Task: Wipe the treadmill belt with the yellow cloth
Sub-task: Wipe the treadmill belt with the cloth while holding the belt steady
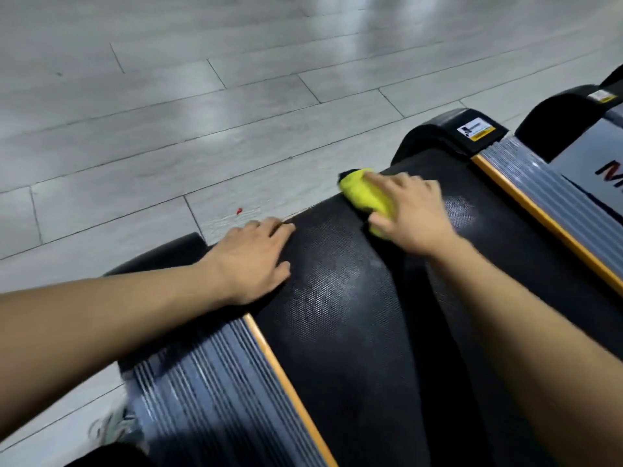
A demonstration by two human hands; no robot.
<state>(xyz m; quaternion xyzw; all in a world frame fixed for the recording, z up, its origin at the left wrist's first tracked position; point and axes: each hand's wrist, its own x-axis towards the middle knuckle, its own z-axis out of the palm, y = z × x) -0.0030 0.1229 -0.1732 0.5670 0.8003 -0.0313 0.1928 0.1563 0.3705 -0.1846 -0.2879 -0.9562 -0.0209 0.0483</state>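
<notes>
The right hand (pixel 409 214) is pressing the bunched cloth (pixel 365 197), fingers wrapped over it, lengthwise along the belt (pixel 340 325), while the left hand (pixel 251 257) is lying flat, fingers spread.

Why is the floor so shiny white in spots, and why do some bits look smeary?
In the head view, ceiling light glares off the floor in pale patches; the ribbed side rail is streaked by motion blur; the right hand on the yellow cloth is slightly soft; the wide lens bends the treadmill belt.
</notes>
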